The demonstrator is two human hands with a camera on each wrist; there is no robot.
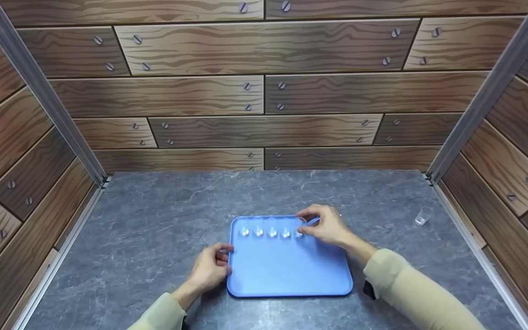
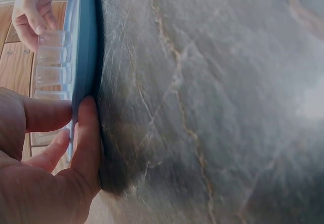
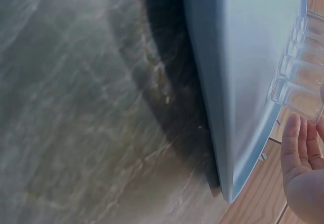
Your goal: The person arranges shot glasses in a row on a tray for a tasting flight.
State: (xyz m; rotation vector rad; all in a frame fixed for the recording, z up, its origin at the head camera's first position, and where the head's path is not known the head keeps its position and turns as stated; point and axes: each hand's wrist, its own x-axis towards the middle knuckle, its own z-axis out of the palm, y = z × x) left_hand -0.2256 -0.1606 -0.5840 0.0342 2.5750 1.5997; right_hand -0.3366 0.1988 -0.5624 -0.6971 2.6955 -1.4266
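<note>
My right hand [image 1: 326, 224] pinches a small clear cup [image 1: 299, 232] between thumb and fingers at the right end of a row, inside the far rim of a blue tray [image 1: 287, 275]. The row holds several like cups, among them one at its left end [image 1: 244, 231]; in the right wrist view they [image 3: 306, 74] stand upright, close together. My left hand [image 1: 210, 266] holds the tray's left edge, with fingertips on the rim and outer side, as the left wrist view shows at the tray edge [image 2: 87, 41].
One more clear cup [image 1: 422, 217] lies on the grey marbled tabletop [image 1: 154, 220], far to the right of the tray. Wood-patterned walls [image 1: 264, 96] with metal corner posts [image 1: 479, 91] enclose the table at the back and sides.
</note>
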